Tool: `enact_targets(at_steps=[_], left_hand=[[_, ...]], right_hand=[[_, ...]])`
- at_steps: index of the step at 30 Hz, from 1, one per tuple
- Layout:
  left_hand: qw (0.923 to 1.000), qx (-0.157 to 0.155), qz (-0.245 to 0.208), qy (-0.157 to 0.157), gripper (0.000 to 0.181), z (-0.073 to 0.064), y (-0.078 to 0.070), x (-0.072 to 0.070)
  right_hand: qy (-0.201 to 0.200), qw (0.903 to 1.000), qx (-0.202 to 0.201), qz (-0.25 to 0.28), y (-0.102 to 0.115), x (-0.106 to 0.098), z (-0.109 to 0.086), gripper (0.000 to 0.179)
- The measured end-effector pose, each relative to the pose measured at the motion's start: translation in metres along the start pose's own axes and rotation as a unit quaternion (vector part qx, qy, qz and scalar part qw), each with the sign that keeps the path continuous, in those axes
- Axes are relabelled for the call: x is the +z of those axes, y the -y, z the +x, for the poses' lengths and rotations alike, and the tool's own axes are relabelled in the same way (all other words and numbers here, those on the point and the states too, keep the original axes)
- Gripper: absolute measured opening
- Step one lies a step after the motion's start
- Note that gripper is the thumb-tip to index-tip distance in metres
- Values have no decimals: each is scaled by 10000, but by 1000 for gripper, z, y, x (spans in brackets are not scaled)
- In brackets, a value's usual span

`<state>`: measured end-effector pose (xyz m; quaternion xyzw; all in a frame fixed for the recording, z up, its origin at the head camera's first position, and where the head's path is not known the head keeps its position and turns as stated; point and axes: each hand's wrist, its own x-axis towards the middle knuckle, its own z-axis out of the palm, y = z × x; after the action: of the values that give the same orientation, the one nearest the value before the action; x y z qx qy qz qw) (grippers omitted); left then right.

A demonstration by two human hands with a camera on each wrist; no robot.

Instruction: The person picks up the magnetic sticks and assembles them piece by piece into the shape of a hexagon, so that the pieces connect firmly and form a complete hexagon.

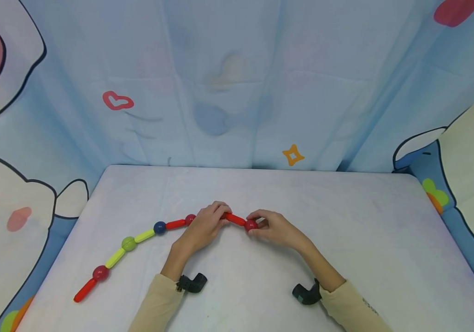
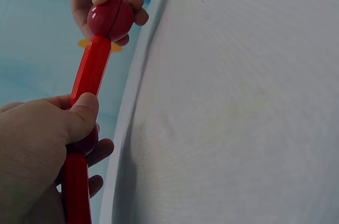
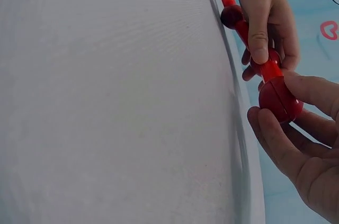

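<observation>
A chain of coloured rods and balls curves over the white table. My right hand [image 1: 276, 228] pinches the red ball [image 3: 279, 99] at its right end between thumb and fingers. That ball sits on the tip of a red rod [image 2: 91, 65]. In the left wrist view my left hand [image 2: 39, 131] grips the chain around another red ball [image 2: 87, 142], its thumb against the lower part of that rod. A further red rod [image 2: 77, 187] runs below this hand. Both hands partly cover the balls they hold.
The chain goes on leftward through a dark blue ball [image 1: 160, 228], a green ball [image 1: 129, 243] and a red ball [image 1: 101, 273], ending in a red rod [image 1: 84, 290] at the table's left. A blue patterned curtain [image 1: 237, 92] hangs behind the white table [image 1: 344, 207].
</observation>
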<state>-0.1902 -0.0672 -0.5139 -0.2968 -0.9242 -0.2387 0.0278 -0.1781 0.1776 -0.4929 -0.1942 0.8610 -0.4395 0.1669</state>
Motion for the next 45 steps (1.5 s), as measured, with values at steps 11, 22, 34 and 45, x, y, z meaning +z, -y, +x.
enact_targets(at_steps=[11, 22, 34, 45], left_hand=[[10000, -7, -18, -21, 28, -2, 2, 1], [10000, 82, -4, -26, 27, -3, 2, 1], [9998, 164, 80, -86, 26, -2, 2, 0], [9997, -174, -10, 162, 41, -1, 0, -5]], right_hand=[[166, 9993, 92, 319, -3, 0, 1, 36], [374, 9964, 165, 749, -5, 2, 3, 33], [343, 9976, 214, 553, -5, 1, 4, 35], [115, 9995, 158, -258, 1, 1, 1, 37]])
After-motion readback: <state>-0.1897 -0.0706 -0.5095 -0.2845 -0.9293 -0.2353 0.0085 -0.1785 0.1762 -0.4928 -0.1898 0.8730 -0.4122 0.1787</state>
